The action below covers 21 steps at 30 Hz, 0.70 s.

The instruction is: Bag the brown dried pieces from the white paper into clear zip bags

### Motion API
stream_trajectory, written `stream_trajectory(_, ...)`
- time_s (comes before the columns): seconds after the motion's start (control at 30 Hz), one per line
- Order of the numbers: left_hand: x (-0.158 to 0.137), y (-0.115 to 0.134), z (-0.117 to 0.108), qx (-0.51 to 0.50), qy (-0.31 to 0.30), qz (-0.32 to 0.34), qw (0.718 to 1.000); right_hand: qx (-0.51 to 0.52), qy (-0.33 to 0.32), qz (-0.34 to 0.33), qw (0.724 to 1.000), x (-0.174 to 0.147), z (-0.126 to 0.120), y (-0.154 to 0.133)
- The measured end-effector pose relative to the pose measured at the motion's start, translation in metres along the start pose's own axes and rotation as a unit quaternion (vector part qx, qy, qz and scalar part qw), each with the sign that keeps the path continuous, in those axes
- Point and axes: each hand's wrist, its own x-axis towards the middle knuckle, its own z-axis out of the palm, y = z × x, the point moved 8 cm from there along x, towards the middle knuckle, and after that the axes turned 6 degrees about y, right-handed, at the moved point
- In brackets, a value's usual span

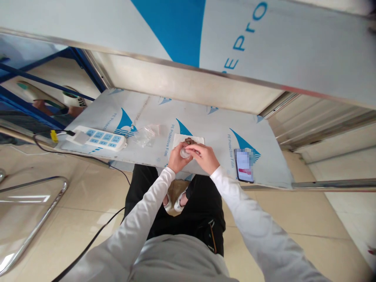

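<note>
Close together over the front of the table, my two hands meet around a small clear round plastic container (185, 153). My left hand (176, 159) is closed around its side. The fingers of my right hand (205, 156) are pinched together at its top; whatever they hold, if anything, is too small to make out. Just beyond my fingertips, a little heap of dark brown pieces (190, 141) lies on a white sheet (178, 139), which my hands partly cover.
Crumpled clear plastic bags (146, 136) lie to the left, beside a white power strip (100, 138) with a black cable (85, 156). A phone (244, 166) lies at the right. An overhead shelf (182, 29) crosses above the table (202, 117). Another person's hand (42, 106) shows far left.
</note>
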Motion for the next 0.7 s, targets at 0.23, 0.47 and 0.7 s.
stream_trajectory(0.23,-0.008,-0.021,-0.026,0.013,0.033,-0.045,0.998,-0.144,-0.058,0.13,0.979,0.01,0.023,0.118)
stream_trajectory(0.47,-0.01,-0.031,-0.038,0.029,0.038,-0.053,0.997,-0.154,-0.086,0.118,0.977,0.012,0.048,0.13)
stream_trajectory(0.7,-0.005,-0.024,-0.032,0.025,0.038,-0.043,0.998,-0.135,-0.045,0.121,0.982,0.015,0.032,0.111)
